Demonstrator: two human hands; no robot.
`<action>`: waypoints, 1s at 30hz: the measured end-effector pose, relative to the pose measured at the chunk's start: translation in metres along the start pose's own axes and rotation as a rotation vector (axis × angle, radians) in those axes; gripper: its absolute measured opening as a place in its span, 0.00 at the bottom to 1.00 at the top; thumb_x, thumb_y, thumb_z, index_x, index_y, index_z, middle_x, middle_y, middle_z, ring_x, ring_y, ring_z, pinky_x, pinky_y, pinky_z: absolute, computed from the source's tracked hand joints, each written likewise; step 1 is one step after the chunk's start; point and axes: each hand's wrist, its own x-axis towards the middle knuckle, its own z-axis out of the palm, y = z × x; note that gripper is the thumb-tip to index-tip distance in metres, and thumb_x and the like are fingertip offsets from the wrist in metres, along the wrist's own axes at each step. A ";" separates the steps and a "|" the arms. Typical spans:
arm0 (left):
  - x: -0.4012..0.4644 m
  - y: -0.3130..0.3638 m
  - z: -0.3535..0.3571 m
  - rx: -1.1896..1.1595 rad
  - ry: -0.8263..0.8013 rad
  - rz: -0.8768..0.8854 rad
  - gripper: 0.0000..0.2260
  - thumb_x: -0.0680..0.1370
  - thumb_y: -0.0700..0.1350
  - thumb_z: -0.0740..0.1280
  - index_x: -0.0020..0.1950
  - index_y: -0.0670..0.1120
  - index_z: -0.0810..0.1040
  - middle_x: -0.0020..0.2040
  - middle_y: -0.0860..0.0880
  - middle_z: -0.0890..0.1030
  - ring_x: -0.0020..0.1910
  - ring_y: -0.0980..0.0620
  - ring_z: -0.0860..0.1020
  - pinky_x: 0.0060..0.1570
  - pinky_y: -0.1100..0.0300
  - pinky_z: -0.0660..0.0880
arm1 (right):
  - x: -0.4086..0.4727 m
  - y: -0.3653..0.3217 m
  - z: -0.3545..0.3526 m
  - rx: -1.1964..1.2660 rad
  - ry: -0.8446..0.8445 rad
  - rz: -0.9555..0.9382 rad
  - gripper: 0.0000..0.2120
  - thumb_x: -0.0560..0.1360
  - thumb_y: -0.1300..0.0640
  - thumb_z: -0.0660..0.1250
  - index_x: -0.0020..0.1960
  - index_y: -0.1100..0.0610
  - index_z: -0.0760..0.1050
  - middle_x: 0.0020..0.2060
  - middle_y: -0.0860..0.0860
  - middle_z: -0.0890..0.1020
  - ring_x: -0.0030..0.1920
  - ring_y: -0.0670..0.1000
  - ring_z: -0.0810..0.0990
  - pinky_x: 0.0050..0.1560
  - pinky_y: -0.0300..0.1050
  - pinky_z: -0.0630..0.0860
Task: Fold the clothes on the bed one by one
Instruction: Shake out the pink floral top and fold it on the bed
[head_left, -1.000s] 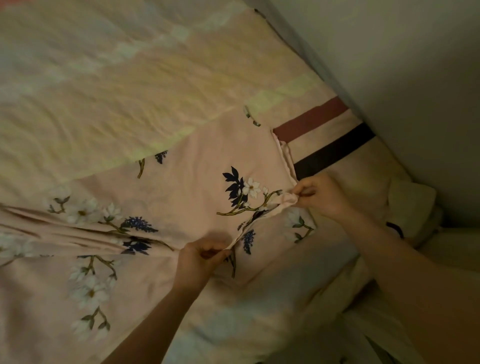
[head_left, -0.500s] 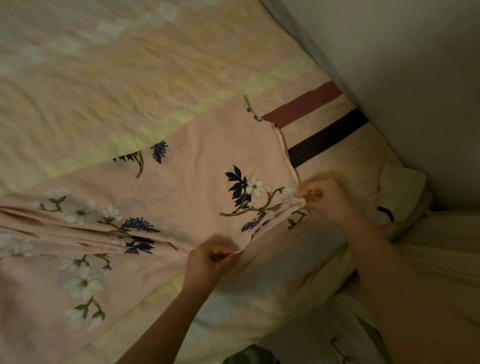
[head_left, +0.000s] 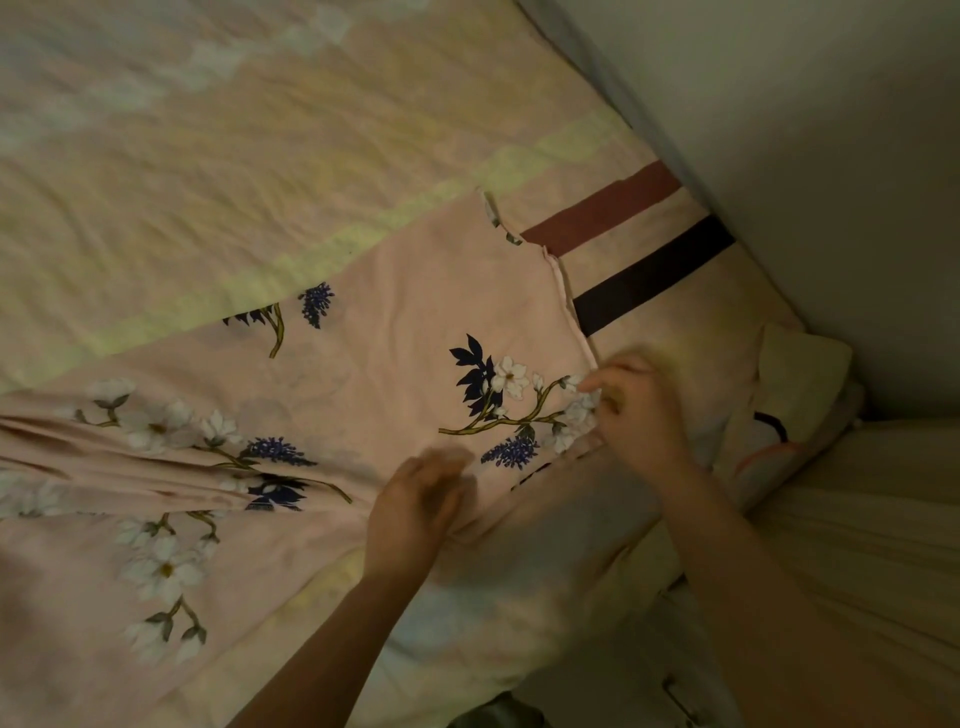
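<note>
A pink floral garment with white and dark blue flowers lies spread across the bed, running from the left edge to the centre right. My left hand pinches its lower edge near the middle of the view. At the garment's right corner, my right hand grips the cloth by a white flower print. Both hands are blurred by motion. Part of the hem under my left hand is hidden.
The bed cover is pale yellow and cream, with a maroon stripe and a black stripe at the right. A cream pillow sits by the grey wall. Other pale cloth lies at the lower right.
Both hands have kept hold of the garment's edge and drawn it down and right, so the folded-under flap has flattened and more of the floral print shows on top.
</note>
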 end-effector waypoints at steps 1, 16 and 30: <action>0.004 -0.001 -0.001 0.093 0.035 0.059 0.16 0.74 0.42 0.71 0.60 0.57 0.78 0.57 0.53 0.78 0.55 0.54 0.77 0.57 0.58 0.75 | -0.001 -0.007 0.006 -0.019 0.001 -0.041 0.11 0.73 0.69 0.65 0.48 0.57 0.80 0.55 0.53 0.75 0.55 0.51 0.73 0.54 0.40 0.72; 0.026 -0.026 -0.005 0.891 -0.250 -0.071 0.43 0.73 0.72 0.53 0.70 0.59 0.24 0.72 0.45 0.25 0.73 0.44 0.30 0.70 0.44 0.34 | -0.020 0.013 0.059 -0.605 -0.264 -0.110 0.45 0.73 0.31 0.53 0.76 0.53 0.36 0.76 0.52 0.39 0.76 0.52 0.40 0.73 0.53 0.40; 0.009 -0.074 -0.168 0.673 0.042 0.091 0.24 0.74 0.52 0.63 0.69 0.44 0.72 0.69 0.41 0.72 0.63 0.40 0.72 0.62 0.50 0.69 | -0.059 -0.124 0.117 -0.255 -0.254 -0.362 0.26 0.74 0.52 0.68 0.70 0.56 0.68 0.69 0.52 0.69 0.68 0.57 0.68 0.66 0.55 0.66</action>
